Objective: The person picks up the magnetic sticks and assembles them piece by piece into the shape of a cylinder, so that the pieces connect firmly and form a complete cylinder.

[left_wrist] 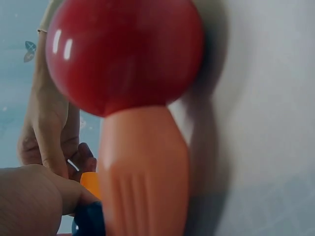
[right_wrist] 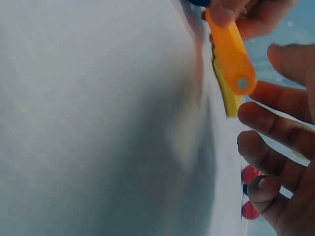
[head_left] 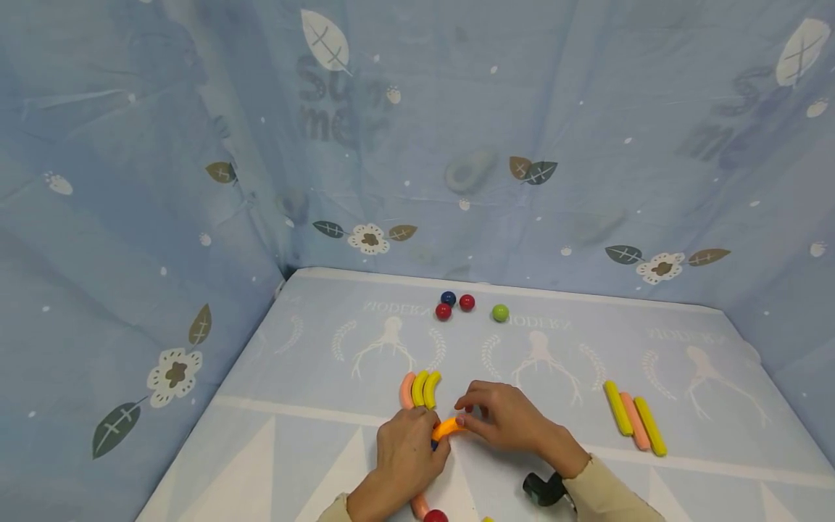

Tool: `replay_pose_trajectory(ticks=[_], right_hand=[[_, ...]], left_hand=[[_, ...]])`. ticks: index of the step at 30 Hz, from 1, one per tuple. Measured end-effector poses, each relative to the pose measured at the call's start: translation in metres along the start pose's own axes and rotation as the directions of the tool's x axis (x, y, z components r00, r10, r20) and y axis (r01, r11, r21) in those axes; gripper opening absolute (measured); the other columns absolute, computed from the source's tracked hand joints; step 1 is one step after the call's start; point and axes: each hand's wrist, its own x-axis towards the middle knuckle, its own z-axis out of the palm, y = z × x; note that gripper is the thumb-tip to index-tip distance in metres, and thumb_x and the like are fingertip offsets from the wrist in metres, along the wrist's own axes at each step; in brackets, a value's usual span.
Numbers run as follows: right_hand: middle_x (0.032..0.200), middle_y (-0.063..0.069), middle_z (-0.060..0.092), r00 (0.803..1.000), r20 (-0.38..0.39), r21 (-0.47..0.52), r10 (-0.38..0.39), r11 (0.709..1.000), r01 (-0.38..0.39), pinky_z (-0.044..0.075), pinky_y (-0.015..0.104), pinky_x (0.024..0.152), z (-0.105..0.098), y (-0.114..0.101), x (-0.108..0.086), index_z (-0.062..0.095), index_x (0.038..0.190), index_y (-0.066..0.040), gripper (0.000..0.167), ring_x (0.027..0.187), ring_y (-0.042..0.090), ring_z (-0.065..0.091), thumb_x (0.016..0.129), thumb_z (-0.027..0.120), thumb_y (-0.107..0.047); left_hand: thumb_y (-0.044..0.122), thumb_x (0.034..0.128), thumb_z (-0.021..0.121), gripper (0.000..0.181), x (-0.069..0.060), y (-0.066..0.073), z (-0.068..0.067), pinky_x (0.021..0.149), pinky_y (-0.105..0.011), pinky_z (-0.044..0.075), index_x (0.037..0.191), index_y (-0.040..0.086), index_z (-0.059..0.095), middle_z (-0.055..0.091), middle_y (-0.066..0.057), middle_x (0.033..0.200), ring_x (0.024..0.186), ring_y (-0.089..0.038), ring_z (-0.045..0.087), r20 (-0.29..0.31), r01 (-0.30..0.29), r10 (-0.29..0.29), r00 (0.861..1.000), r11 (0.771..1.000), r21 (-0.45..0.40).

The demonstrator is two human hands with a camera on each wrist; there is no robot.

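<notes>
My left hand (head_left: 407, 446) pinches an orange curved magnetic stick (head_left: 447, 428) near its end at a blue ball (left_wrist: 88, 219). In the right wrist view the left thumb lies on the stick, and a round metal spot shows at its free end. My right hand (head_left: 505, 415) is beside that free end. Its fingers are spread and the thumb stands apart; the index fingertip is at the stick's end, but contact is hard to tell. Below the left hand, a salmon straight stick (left_wrist: 145, 167) meets a red ball (left_wrist: 125, 51); its far end is hidden.
Yellow and salmon curved sticks (head_left: 418, 390) lie beyond the left hand. Straight sticks (head_left: 634, 418) lie at right. Red balls (head_left: 467, 303), a blue ball (head_left: 448, 298) and a green ball (head_left: 500, 313) sit at the back. A black object (head_left: 544, 489) is by the right forearm.
</notes>
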Motion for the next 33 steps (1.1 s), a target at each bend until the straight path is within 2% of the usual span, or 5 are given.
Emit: replay_pose_trajectory(ticks=[11, 14, 19, 22, 33], right_hand=[[0.088, -0.008, 0.06, 0.97, -0.188, -0.164, 0.154, 0.969, -0.185, 0.046, 0.026, 0.059, -0.016, 0.041, 0.019, 0.075, 0.101, -0.013, 0.016, 0.066, 0.006, 0.051, 0.086, 0.076, -0.019], [0.096, 0.002, 0.062, 0.907, -0.275, -0.157, 0.318, 0.916, -0.369, 0.049, 0.034, 0.062, -0.027, 0.058, 0.032, 0.073, 0.109, -0.01, 0.026, 0.074, 0.015, 0.057, 0.085, 0.076, -0.019], [0.114, 0.019, 0.056, 0.738, -0.351, -0.063, 0.576, 0.772, -0.633, 0.05, 0.05, 0.067, -0.049, 0.082, 0.053, 0.06, 0.13, -0.004, 0.048, 0.086, 0.034, 0.061, 0.088, 0.071, -0.024], [0.122, 0.023, 0.05, 0.694, -0.348, -0.05, 0.63, 0.727, -0.685, 0.049, 0.057, 0.071, -0.056, 0.092, 0.063, 0.051, 0.139, -0.005, 0.058, 0.09, 0.04, 0.061, 0.089, 0.069, -0.028], [0.107, 0.02, 0.061, 0.779, -0.285, -0.063, 0.559, 0.8, -0.597, 0.05, 0.049, 0.077, -0.045, 0.096, 0.072, 0.062, 0.127, -0.002, 0.04, 0.091, 0.032, 0.06, 0.09, 0.069, -0.015]], left_hand=[[0.033, 0.0741, 0.08, 0.021, -0.001, -0.004, -0.002, 0.047, -0.027, 0.035, 0.072, 0.019, 0.065, 0.053, 0.012, 0.069, 0.058, -0.008, 0.049, 0.007, 0.024, -0.024, 1.0, 0.999, -0.029], [0.032, 0.0743, 0.08, 0.02, -0.001, -0.004, -0.002, 0.047, -0.026, 0.034, 0.073, 0.018, 0.066, 0.053, 0.012, 0.069, 0.058, -0.008, 0.048, 0.008, 0.027, -0.027, 1.0, 0.999, -0.038], [0.033, 0.0749, 0.079, 0.02, -0.003, -0.004, -0.002, 0.047, -0.026, 0.033, 0.073, 0.018, 0.066, 0.052, 0.012, 0.069, 0.057, -0.009, 0.047, 0.024, 0.04, -0.039, 0.999, 0.998, -0.043], [0.033, 0.0751, 0.079, 0.021, -0.004, -0.004, -0.002, 0.047, -0.026, 0.033, 0.072, 0.018, 0.065, 0.051, 0.012, 0.068, 0.057, -0.009, 0.046, 0.033, 0.045, -0.044, 0.999, 0.998, -0.043], [0.034, 0.0756, 0.079, 0.024, -0.005, -0.007, -0.004, 0.046, -0.026, 0.03, 0.07, 0.02, 0.061, 0.045, 0.014, 0.065, 0.055, -0.007, 0.041, 0.066, 0.068, -0.064, 0.996, 0.995, -0.066]])
